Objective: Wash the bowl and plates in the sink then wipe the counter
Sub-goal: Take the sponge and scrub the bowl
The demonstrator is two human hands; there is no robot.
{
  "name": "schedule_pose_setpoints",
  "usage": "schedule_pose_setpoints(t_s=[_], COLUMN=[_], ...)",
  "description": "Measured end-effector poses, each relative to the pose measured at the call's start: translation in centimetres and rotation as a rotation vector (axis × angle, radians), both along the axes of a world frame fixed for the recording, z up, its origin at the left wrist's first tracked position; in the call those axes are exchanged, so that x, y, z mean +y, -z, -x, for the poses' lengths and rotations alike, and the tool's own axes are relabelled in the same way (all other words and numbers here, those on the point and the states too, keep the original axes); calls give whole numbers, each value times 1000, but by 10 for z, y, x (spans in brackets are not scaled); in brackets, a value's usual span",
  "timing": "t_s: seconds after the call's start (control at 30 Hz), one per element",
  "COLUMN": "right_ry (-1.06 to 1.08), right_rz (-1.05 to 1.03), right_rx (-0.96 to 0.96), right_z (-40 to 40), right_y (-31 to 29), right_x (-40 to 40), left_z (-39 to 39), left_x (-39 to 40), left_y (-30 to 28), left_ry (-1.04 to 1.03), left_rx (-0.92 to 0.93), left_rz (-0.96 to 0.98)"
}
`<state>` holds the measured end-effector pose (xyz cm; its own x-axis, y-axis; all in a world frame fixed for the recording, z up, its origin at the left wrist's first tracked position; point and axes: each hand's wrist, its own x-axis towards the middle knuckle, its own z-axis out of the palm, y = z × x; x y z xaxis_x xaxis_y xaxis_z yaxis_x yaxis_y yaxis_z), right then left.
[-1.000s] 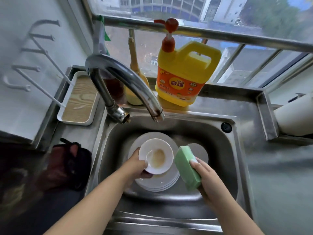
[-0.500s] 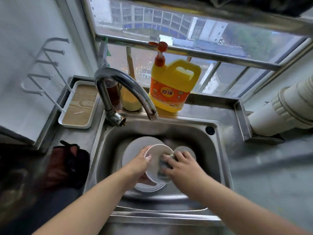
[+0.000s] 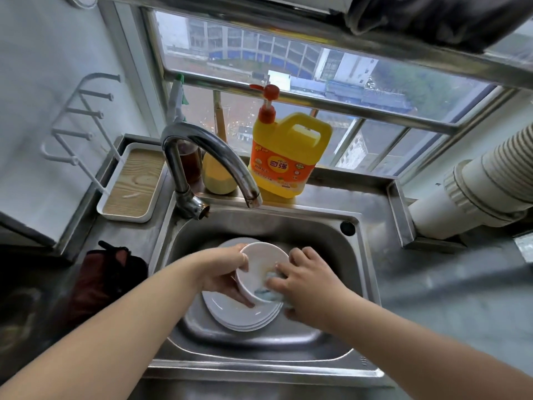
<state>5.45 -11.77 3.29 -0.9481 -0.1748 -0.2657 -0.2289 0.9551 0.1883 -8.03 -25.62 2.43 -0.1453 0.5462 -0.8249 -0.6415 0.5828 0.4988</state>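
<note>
The left hand (image 3: pixel 227 272) grips the bowl (image 3: pixel 261 272) by its rim and tilts it above the plates (image 3: pixel 245 316) in the sink (image 3: pixel 288 223), so the right hand (image 3: pixel 308 281), which holds the sponge (image 3: pixel 274 294), can scrub inside.

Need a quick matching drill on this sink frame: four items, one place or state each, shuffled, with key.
Items:
1. bowl
2. plates
3. detergent jug
4. tray

Places or states:
A. stacked on the sink floor
B. on the ledge behind the faucet, by the window
C. tilted, gripped by the left hand, while the right hand presses a sponge into it
D. on the counter left of the sink, under the wall rack

Pairs: 1-C, 2-A, 3-B, 4-D
</note>
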Motion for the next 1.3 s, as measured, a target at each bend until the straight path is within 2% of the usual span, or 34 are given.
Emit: schedule_pose_setpoints(t_s=[0.1, 0.23, 0.3, 0.4, 0.53, 0.6, 0.63, 0.67, 0.73, 0.8, 0.87, 0.93, 1.0, 1.03, 1.17, 1.23, 1.3], right_ry=[85, 423, 471, 256, -338, -497, -512, -469, -214, 97, 321, 346, 168, 33, -543, -626, -560], right_rz=[-80, 71, 122, 154, -98, -196, -220, -242, -247, -146, -20, 91, 165, 137, -187, -277, -308], right_rx=[159, 194, 177, 177, 267, 324, 373, 419, 437, 372, 284, 266, 293, 291, 246, 279, 343], right_z=[10, 9, 1, -11, 5, 18, 22, 24, 23, 20, 14, 1, -10, -11, 22, 34, 32], right_y=[-2, 8, 15, 18, -4, -18, -20, -19, -12, -1, 10, 17, 16, 13, -16, -27, -27], right_x=[-5, -31, -38, -19, 32, 44, 45, 43, 28, 3, -21, -27, -12, 2, 53, 58, 52], left_z=[0, -43, -52, -40, -16, -1, 5, 6, -9, -37, -58, -55, -41, -35, -13, -2, 5], left_x=[2, 17, 20, 9, -5, -4, -3, -2, 7, 20, 27, 22, 12, 7, 0, 1, 2], left_y=[1, 14, 13, 16, -4, -17, -21, -22, -16, -6, 0, 3, 4, 3, -18, -28, -29], left_ry=[-129, -528, -554, -415, -60, 29, 27, -11, -274, -573, -688, -632, -484, -390, 21, 99, 70], left_rx=[48, 68, 121, 185, 10, -33, -30, -18, 18, 72, 142, 215, 241, 225, 46, 36, 112], left_rz=[-121, -239, -189, -122, -174, -220, -244, -270, -320, -353, -296, -195, -121, -102, -147, -154, -172])
